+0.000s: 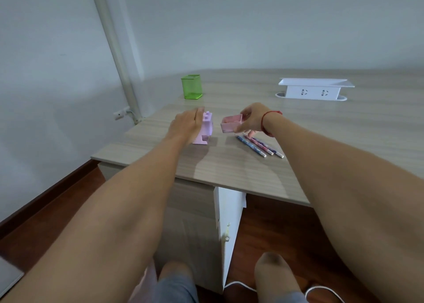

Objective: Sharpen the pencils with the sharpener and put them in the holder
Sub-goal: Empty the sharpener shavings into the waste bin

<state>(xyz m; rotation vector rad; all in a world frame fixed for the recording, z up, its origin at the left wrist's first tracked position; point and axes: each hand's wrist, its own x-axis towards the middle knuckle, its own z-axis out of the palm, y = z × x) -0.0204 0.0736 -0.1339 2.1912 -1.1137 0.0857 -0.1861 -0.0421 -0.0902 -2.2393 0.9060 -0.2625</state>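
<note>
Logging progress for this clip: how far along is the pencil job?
Done: nothing visibly; no pencil stands above the rim of the green mesh holder. In hand: the left hand rests against the lilac plastic sharpener while the right hand pinches a small pink drawer, apparently pulled from it. Left: three patterned pencils lie on the wooden table; their tips are too small to judge, so sharpening and placing remain.

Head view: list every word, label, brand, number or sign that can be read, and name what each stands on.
No text can be read anywhere in this view.
pencils: printed pattern, too small and blurred to make out any lettering.
white socket box: only socket openings, no letters seen.
sharpener, pink drawer, green holder: plain on the sides shown.
</note>
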